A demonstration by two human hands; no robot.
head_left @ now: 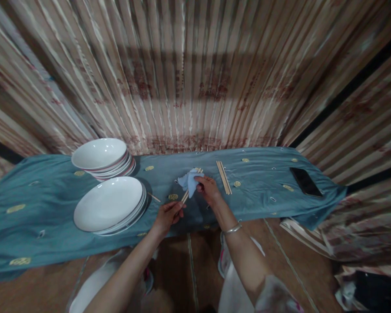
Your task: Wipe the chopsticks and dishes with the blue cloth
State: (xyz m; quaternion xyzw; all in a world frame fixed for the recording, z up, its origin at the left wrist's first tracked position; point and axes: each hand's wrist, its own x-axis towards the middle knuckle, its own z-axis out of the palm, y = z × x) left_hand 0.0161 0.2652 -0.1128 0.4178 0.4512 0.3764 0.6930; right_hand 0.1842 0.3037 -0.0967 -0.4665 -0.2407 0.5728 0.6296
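My left hand (169, 215) is closed on the lower end of a pair of chopsticks (185, 197), which slant up and away to the right. A light blue cloth (189, 180) is wrapped around their upper part, and the tips stick out beyond it. My right hand (208, 189) pinches that cloth against the chopsticks; a silver bangle sits on this wrist. Several more chopsticks (223, 177) lie side by side on the table, just right of my right hand. One thin stick (154, 197) lies left of my hands, partly hidden by the plates.
On the left stand a stack of white plates (109, 203) and, behind it, a stack of white bowls (99, 153). A black phone (305, 181) lies at the right. A teal patterned cloth (260, 191) covers the table, with a pleated curtain (189, 87) behind it.
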